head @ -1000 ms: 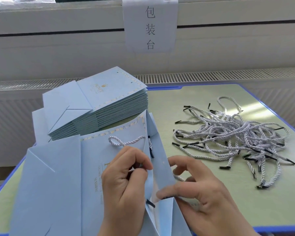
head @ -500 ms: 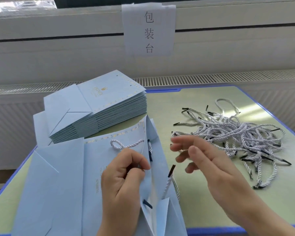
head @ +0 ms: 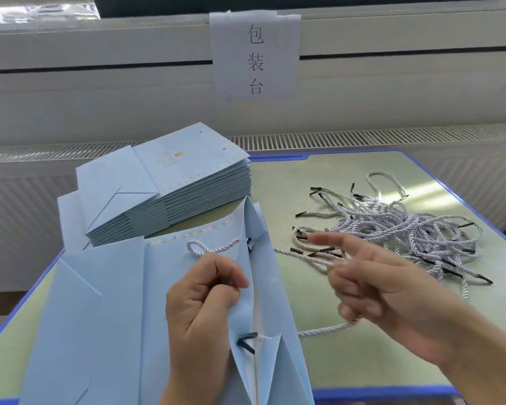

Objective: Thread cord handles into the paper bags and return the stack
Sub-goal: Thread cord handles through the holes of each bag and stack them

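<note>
A light blue paper bag (head: 114, 317) lies flat in front of me with its mouth facing away. One white cord handle (head: 211, 248) loops across its near panel, and a dark cord tip (head: 246, 340) sticks out by the side fold. My left hand (head: 205, 302) grips the panel's edge at the gusset. My right hand (head: 377, 287) hovers to the right, its index finger straight and its lower fingers curled over a white cord (head: 324, 330) that trails back to the bag. The stack of flat bags (head: 187, 176) sits behind, at the left.
A loose pile of white cords with black tips (head: 406, 229) lies on the right of the green table (head: 333, 366), which has a blue rim. A paper sign (head: 254, 54) hangs on the white wall unit behind.
My right hand left the bag's gusset, rose, then swung right and now draws a cord out sideways from the bag. My left hand has kept its grip.
</note>
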Demonstrator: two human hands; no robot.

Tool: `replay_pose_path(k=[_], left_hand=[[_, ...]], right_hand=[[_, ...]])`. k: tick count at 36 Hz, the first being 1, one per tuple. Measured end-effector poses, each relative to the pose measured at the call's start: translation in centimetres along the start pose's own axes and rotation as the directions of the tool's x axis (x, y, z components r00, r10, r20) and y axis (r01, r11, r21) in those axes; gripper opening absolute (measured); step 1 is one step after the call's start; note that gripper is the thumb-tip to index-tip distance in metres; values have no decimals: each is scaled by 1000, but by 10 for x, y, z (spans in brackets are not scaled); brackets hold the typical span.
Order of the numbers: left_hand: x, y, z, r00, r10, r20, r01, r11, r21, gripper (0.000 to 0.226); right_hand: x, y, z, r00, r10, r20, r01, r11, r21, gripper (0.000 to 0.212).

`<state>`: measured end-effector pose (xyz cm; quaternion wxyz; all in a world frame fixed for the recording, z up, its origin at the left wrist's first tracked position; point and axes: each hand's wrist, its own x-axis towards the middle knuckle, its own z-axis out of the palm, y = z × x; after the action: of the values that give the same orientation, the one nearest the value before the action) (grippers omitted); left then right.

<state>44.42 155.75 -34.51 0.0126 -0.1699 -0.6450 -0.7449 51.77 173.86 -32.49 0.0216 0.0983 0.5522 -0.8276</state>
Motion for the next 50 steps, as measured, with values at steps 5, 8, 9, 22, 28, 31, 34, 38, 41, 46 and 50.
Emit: replay_pose_path(k=[5, 8, 9, 22, 28, 31, 34, 38, 41, 46, 50], left_hand=[[-1, -3, 3, 999, 42, 21, -44, 996, 81, 21], [-1, -5, 3, 996, 63, 61, -71, 987, 147, 22], [-1, -6, 4, 994, 76, 82, -89, 980, 175, 23], [5, -5, 6, 998, -22, 66, 29, 994, -103, 22], [8, 0, 7, 984, -66, -167, 24, 969, -245, 7], [9, 0, 8, 979, -57, -195, 11, 973, -230, 6], [11, -3, 6, 978, -58, -201, 15, 977, -212, 8], [11, -8, 6, 980, -61, -187, 33, 988, -149, 10], [11, -9, 6, 980, -53, -191, 30, 992, -120, 10], [11, -8, 7, 979, -40, -199, 16, 993, -121, 14], [9, -7, 9, 982, -36, -183, 18, 995, -99, 21]], right_hand=[[-9, -11, -17, 997, -74, -22, 77, 987, 138, 61], [-6, -9, -19, 995, -95, -37, 100, 972, 214, 63], [-5, -8, -18, 994, -100, -46, 108, 967, 229, 66], [5, 9, 29, 910, -414, -33, 7, 94, -996, 75], [23, 26, 55, 830, -518, 206, 93, -234, -968, 35], [31, 32, 60, 837, -508, 204, 84, -248, -965, 16], [29, 28, 58, 864, -469, 182, 121, -156, -980, 11], [11, 14, 35, 964, -267, -17, 173, 672, -720, 17], [-1, 9, 19, 969, -239, -58, 165, 809, -565, 15], [2, 6, 16, 945, -316, -81, 137, 610, -781, 15], [37, -15, 33, 919, -394, -33, 95, 302, -949, 26]])
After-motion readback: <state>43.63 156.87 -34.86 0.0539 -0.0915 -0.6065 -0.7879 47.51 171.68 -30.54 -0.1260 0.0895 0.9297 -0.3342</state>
